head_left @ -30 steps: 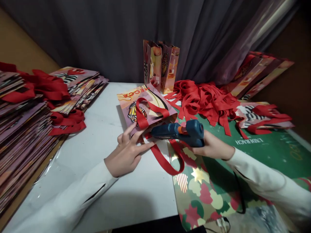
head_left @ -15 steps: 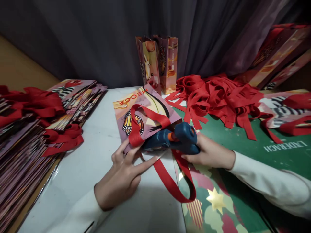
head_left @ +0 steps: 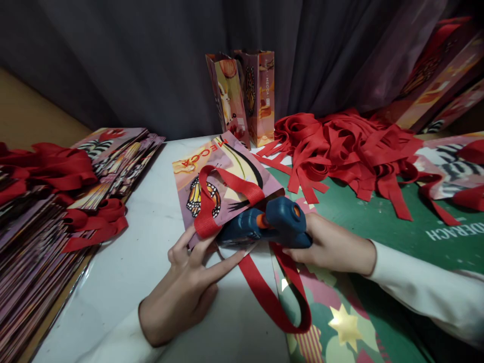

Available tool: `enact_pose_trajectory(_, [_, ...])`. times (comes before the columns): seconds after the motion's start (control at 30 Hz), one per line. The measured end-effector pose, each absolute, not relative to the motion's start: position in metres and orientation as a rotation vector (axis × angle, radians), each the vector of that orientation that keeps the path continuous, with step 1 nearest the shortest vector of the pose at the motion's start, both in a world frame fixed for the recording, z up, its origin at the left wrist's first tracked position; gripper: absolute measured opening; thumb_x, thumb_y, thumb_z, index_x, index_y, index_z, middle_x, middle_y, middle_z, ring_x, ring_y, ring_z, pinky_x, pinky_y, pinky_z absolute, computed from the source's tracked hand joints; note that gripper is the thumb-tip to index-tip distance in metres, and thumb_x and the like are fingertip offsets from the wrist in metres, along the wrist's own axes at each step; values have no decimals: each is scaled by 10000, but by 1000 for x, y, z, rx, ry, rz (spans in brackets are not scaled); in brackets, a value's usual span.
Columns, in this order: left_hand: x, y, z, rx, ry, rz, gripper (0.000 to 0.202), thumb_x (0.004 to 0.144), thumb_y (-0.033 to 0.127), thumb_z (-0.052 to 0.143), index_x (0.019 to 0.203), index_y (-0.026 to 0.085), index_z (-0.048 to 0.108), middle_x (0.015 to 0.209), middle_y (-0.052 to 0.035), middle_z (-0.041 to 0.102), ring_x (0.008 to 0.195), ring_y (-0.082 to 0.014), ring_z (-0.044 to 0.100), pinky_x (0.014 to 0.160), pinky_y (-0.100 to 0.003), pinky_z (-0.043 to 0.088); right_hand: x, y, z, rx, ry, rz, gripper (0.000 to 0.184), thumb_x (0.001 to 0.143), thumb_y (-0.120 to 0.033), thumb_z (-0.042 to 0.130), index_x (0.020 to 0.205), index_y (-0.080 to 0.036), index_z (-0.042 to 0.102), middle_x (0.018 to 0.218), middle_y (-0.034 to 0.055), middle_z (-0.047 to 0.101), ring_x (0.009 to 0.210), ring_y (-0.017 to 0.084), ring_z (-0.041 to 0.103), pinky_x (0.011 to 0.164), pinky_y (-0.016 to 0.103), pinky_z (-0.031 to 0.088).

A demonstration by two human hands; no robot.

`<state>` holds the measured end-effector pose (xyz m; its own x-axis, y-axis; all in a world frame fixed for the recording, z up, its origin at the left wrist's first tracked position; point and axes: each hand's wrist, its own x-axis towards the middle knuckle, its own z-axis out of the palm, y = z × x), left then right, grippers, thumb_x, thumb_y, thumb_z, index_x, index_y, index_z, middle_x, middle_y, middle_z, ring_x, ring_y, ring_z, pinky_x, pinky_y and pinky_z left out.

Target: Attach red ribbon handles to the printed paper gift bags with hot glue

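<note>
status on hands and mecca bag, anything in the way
Right hand gripping blue glue gun. Left hand spread at near edge of MECCA bag. Bag butterfly side up, red strap across it. Gun hides part of edge.

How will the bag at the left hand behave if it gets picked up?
Likely light and bendable: the bag looks like thin printed paper or card. Its red straps will probably flop, since they curl like soft ribbon. It may also slide if nudged, as the white table looks smooth.

Craft workshop: stacked paper bags (head_left: 34, 262), red ribbon heap (head_left: 340, 151), glue gun (head_left: 244, 225).
</note>
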<state>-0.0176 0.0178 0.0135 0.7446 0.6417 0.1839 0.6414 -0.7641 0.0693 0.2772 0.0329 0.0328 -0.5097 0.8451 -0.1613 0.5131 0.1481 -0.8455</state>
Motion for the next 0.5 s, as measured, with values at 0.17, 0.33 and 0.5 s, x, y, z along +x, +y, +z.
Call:
enact_pose_trajectory(0.17, [-18, 17, 13, 2934, 1088, 322, 869, 709, -14, 465, 1440, 447, 370, 1297, -144, 342, 1235, -469, 293, 834, -649, 399, 280, 31, 35, -1347, -2088, 1196, 132, 714, -119, 596, 837, -167, 596, 691, -26, 597, 611, 113, 534, 593, 218, 429])
enact_pose_trajectory(0.33, [-18, 18, 12, 2941, 1066, 344, 857, 712, -8, 462, 1442, 432, 375, 1349, -152, 316, 1253, -485, 271, 805, -645, 420, 285, 28, 37, -1404, -2095, 1130, 151, 714, -139, 606, 862, -167, 604, 717, -10, 611, 623, 125, 541, 587, 223, 440])
enact_pose_trajectory(0.5, [-19, 18, 9, 2962, 1087, 314, 818, 725, 20, 456, 1434, 423, 397, 1313, -146, 345, 1270, -492, 246, 809, -646, 416, 291, 26, 42, -1469, -2105, 1056, 98, 716, -162, 607, 814, -170, 608, 660, -23, 578, 574, 119, 517, 530, 211, 416])
